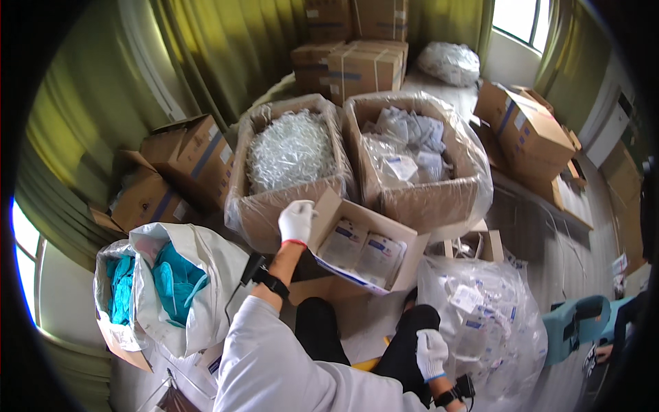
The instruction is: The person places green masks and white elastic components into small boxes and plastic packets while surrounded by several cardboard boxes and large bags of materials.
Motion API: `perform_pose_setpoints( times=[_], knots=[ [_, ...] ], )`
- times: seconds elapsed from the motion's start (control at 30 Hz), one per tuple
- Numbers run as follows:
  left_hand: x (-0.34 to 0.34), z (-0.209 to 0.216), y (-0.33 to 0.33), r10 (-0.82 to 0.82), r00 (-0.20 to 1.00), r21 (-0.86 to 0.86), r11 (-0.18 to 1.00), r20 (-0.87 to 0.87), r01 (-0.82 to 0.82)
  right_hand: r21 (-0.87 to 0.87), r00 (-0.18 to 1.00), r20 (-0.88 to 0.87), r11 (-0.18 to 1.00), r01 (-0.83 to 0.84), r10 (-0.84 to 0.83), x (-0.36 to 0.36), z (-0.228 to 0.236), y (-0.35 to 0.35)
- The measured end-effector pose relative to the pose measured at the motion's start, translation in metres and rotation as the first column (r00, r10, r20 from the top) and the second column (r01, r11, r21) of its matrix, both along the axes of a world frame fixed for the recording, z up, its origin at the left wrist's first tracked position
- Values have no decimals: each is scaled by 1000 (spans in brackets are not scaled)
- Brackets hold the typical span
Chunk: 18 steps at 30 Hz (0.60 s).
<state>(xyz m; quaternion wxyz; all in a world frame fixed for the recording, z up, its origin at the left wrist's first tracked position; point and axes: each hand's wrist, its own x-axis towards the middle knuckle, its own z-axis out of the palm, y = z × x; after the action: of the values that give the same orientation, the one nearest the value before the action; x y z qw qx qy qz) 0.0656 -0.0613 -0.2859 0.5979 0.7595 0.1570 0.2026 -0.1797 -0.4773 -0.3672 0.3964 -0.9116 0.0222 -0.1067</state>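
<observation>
My left hand (296,221), in a white knit glove, is closed at the left flap of an open cardboard box (410,269); its fingers seem to pinch the flap's edge. Inside the box lie flat clear plastic packets (364,250) with white and blue print, side by side. My right hand (431,353), gloved too, is held over my right thigh with its fingers curled in, and nothing shows in it. Right of that hand stands a big clear plastic bag (480,323) full of similar packets.
Behind the box stand two plastic-lined cartons, one with clear shredded-looking material (292,151), the other with packets (405,147). White sacks (220,257) of teal items are at left. Cartons (367,69) are stacked at the back. A person's hand (604,353) and a teal machine (576,326) are at right.
</observation>
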Motion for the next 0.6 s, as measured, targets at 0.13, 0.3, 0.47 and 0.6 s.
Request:
perform_pose_setpoints(
  times=[0.13,0.3,0.47,0.6],
  knots=[
    [-14,-34,-57,-230,954,477,828,-192,296,-60,999,33,997,43,-41,16,5,11],
    [6,-91,-89,-172,656,452,598,-735,662,-78,997,42,995,64,-61,22,6,17],
    [25,-88,-145,-95,410,235,694,-907,681,-67,996,39,995,77,-74,29,3,13],
    [26,-110,-184,67,571,474,642,-818,603,-70,996,45,994,79,-76,32,4,13]
  ],
)
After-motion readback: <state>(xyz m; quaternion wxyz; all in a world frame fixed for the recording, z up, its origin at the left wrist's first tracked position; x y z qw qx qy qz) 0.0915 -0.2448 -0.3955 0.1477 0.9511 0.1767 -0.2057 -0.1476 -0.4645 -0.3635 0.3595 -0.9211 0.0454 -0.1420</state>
